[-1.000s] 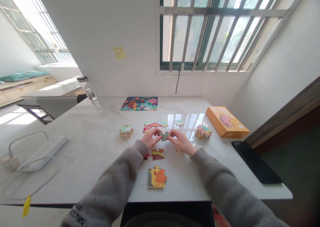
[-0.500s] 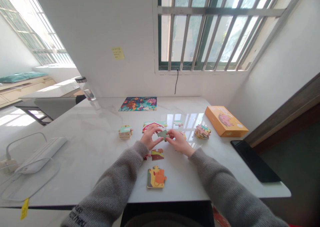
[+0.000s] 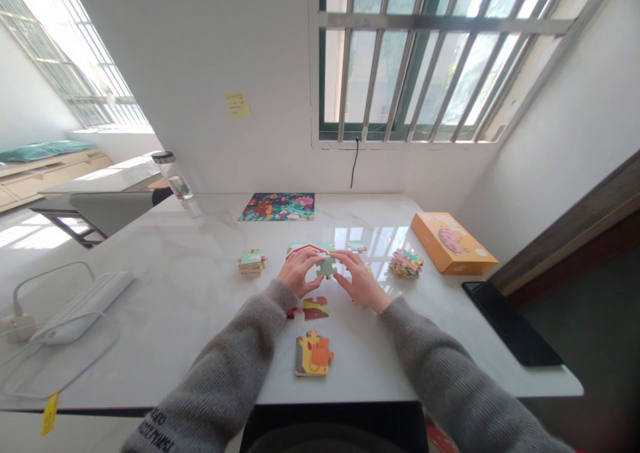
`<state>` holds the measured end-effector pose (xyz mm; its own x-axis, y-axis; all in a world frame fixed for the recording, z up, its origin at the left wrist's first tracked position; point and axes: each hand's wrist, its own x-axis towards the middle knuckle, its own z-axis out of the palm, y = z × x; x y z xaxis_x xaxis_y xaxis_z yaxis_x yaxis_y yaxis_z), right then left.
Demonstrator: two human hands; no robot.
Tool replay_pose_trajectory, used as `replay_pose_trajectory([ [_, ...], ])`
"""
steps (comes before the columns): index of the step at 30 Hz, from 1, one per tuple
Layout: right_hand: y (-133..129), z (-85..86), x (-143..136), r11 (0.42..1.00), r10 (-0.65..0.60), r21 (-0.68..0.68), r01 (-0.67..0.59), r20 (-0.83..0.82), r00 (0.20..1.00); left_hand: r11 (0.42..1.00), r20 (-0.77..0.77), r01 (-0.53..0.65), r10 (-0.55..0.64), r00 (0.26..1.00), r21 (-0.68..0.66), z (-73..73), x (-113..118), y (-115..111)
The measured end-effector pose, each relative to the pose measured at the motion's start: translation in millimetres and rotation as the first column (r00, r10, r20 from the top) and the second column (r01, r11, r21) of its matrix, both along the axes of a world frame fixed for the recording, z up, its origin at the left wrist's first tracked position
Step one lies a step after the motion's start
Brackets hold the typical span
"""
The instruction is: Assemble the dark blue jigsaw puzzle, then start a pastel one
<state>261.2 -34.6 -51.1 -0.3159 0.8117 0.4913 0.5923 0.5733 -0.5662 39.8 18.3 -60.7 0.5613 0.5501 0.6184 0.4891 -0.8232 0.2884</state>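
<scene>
A green puzzle piece (image 3: 327,267) is held between my two hands over the middle of the white table (image 3: 200,320). My left hand (image 3: 301,272) grips its left side with fingers and thumb, and my right hand (image 3: 359,280) is at its right side. Just behind the hands lies a joined strip with a red barn (image 3: 300,248), partly covered by my fingers. Nearer to me rest a brown and green piece (image 3: 316,308) and, left of it, a small red piece partly hidden by my sleeve. A stack of yellow and orange pieces (image 3: 313,354) sits closest to me.
Piece stacks stand at left (image 3: 251,262) and right (image 3: 406,264). A colourful picture sheet (image 3: 278,207) lies at the back. An orange box (image 3: 453,243) and a black tablet-like object (image 3: 511,323) are at right. At left are a bottle (image 3: 173,176) and a white power strip (image 3: 85,306) with cables.
The green piece has turned in my hands, so its knob now points toward me. The fingers of my right hand have spread and reach along the far edge of the piece.
</scene>
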Motion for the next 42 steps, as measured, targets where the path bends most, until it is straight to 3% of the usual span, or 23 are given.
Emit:
replay_pose_trajectory([
  [4,-0.4,3.9,6.3,0.996,0.046,0.066,-0.059,0.176,0.983,0.999,0.036,0.044,-0.044,0.998,-0.006,-2.4,1.2,1.7],
  [10,3.5,3.6,10.5,0.996,0.003,0.084,-0.029,0.303,0.953,0.994,0.044,0.086,-0.083,0.996,-0.071,-4.1,0.8,2.9],
  [14,12.0,4.4,21.2,0.993,-0.116,0.073,0.096,0.351,0.929,0.991,-0.037,-0.044,0.04,0.999,-0.126,-7.6,-3.9,5.5],
  [19,18.4,3.6,34.8,0.98,-0.2,0.058,0.192,0.363,0.91,0.954,-0.212,-0.269,0.238,0.948,-0.133,-23.4,-10.3,13.3],
  [23,15.5,-1.3,28.5,0.987,-0.149,-0.001,0.161,0.377,0.914,0.915,-0.272,-0.381,0.336,0.902,-0.135,-36.4,-14.6,17.6],
  [27,9.1,-4.6,14.6,0.998,-0.036,-0.036,0.055,0.408,0.912,0.907,-0.338,-0.402,0.341,0.877,-0.127,-40.8,-16.7,17.8],
  [32,4.3,-5.2,8.7,0.998,-0.013,-0.048,0.037,0.426,0.904,0.903,-0.352,-0.401,0.329,0.876,-0.154,-33.4,-14.6,14.6],
  [34,3.1,-5.5,8.8,0.998,-0.014,-0.049,0.038,0.43,0.903,0.925,-0.324,-0.346,0.283,0.903,-0.157,-26.2,-12.7,12.3],
  [38,0.0,-5.4,8.0,0.997,-0.014,-0.064,0.047,0.442,0.897,0.982,-0.185,-0.16,0.14,0.973,-0.098,-5.7,-13.6,7.0],
  [42,-2.2,-4.6,6.8,0.995,-0.006,-0.086,0.05,0.449,0.894,0.993,-0.008,-0.121,0.121,0.993,0.013,11.9,-36.3,6.8],
])
